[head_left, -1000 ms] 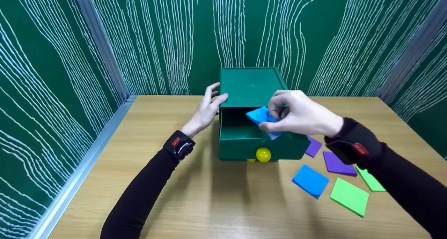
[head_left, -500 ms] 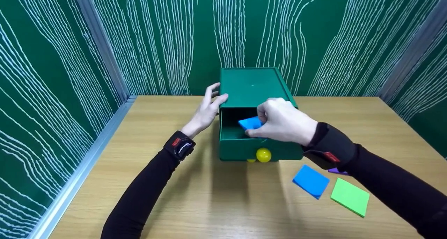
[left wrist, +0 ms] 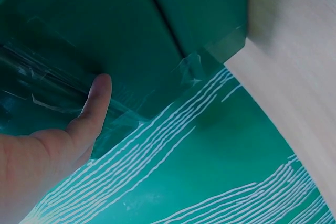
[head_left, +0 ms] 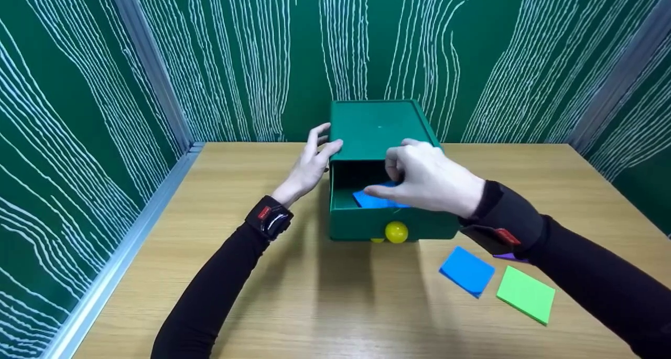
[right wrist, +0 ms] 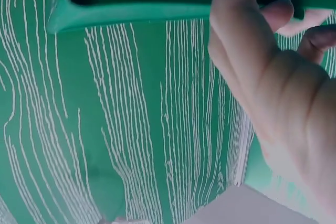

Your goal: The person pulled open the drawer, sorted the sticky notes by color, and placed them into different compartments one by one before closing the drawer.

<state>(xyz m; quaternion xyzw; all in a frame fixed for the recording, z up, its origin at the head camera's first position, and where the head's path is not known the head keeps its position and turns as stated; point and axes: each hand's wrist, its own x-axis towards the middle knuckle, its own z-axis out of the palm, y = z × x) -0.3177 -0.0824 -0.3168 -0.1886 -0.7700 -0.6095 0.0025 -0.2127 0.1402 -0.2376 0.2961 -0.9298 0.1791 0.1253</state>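
A green box stands on the table with its green drawer pulled out; a yellow ball-shaped knob is on the drawer's front. Inside the drawer lies a flat blue square, partly hidden behind my right hand. That hand hovers over the drawer, thumb and fingertips apart, with nothing visible between them in the right wrist view. My left hand touches the box's left side, its fingers extended; one fingertip meets the taped green wall in the left wrist view.
To the right of the drawer, another blue square and a light green square lie on the wooden table. A purple square shows partly under my right forearm. Green panels with white lines enclose the table.
My right hand moved left and down into the drawer opening with the blue square, then let go of it. The square now lies flat inside. My left hand stayed in place.
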